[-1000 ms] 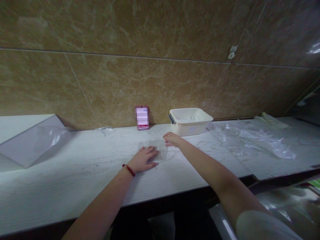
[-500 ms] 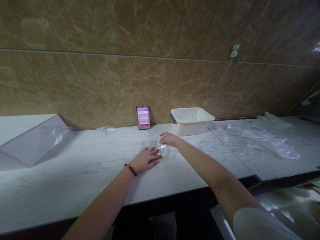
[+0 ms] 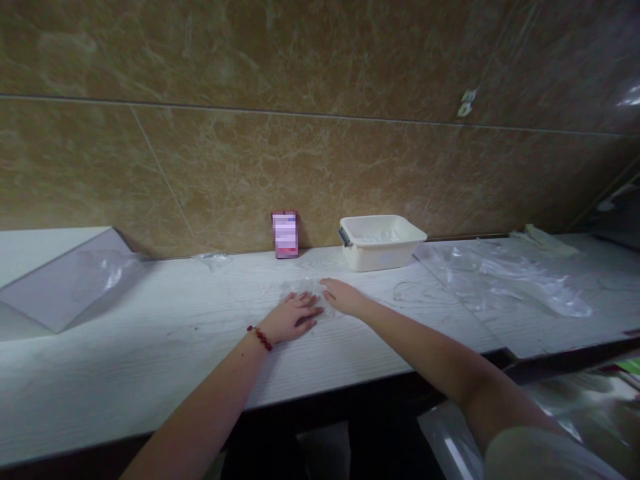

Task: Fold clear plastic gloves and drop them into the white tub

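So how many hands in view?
2: left hand spread on the clear plastic film; right hand at the film's right side. No others visible.

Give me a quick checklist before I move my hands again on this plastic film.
1. Left hand resting on the clear film: ok.
2. Right hand at the film's right side: ok.
3. Right hand's grip on the film: cannot tell, too indistinct.
4. Cream tub standing upright: ok.
5. Tub's contents identifiable: not ok, just something pale or clear.
6. Phone propped upright by the wall: ok.
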